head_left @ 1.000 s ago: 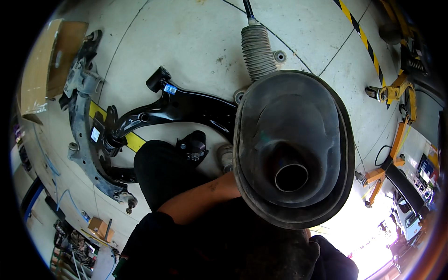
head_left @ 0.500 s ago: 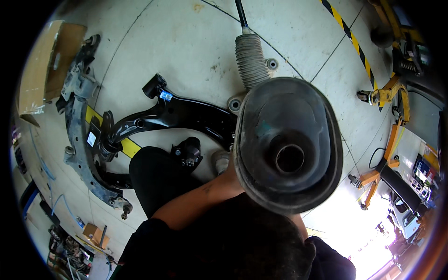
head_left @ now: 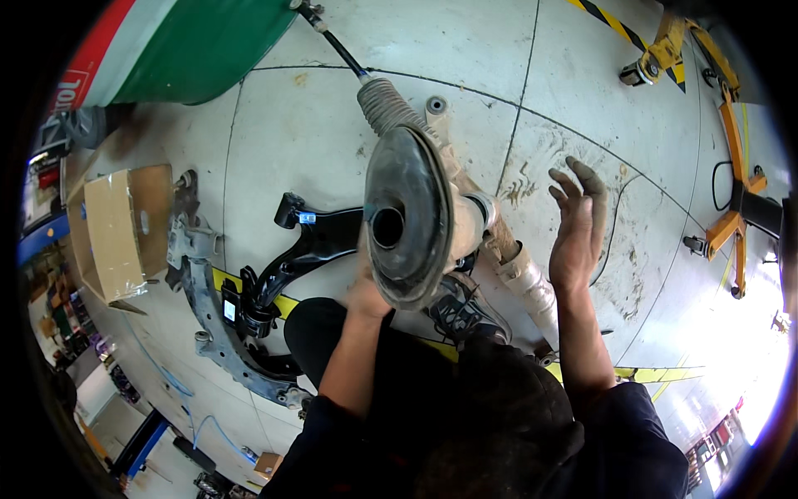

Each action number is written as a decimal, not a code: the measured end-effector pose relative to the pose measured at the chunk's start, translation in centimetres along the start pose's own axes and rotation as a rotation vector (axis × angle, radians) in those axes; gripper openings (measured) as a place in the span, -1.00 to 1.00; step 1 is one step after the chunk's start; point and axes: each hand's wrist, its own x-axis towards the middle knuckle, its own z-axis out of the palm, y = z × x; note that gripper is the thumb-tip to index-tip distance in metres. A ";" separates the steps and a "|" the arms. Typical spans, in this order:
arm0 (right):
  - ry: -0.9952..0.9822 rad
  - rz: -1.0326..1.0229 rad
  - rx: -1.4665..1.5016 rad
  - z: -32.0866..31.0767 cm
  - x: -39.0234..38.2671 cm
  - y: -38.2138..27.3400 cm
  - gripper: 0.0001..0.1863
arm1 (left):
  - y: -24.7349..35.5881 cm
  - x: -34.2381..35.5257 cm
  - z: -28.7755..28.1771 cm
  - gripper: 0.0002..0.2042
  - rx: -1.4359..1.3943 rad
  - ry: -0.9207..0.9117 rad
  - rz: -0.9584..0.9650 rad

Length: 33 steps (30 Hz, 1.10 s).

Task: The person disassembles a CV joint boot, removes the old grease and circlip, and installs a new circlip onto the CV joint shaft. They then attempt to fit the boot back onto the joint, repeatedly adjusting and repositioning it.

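Observation:
My left hand reaches behind the oval black rubber boot with its round hole; its fingers are mostly hidden and blurred, so its grip is unclear. The boot tops a grimy steering rack, which has a ribbed bellows and a black rod toward upper left. My right hand is raised beside the rack, fingers apart and slightly curved, holding nothing. A glossy black control arm lies on the floor at left, beside an older grey suspension piece. My shoe shows below the boot.
A cardboard box stands at left, a green, white and red object at upper left. At right are a yellow wheeled jack and an orange-legged wheeled frame. Striped tape and a blue hose lie on the floor.
The boot has tilted to a more side-on angle, exposing the rack body. My right hand has come out from behind it, open. The view has shifted, bringing the green object into sight.

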 end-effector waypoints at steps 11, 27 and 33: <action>-0.559 -0.121 0.084 6.9 -0.7 -10.1 -0.03 | 3.8 4.8 3.7 -0.57 -0.273 0.326 -0.139; -0.357 0.139 0.154 10.2 -1.9 -9.4 -0.17 | 3.6 5.4 4.0 -0.49 -0.137 0.510 -0.138; -0.317 0.127 0.153 10.8 -1.6 -9.2 -0.17 | 3.7 5.5 4.6 -0.56 -0.153 0.573 -0.130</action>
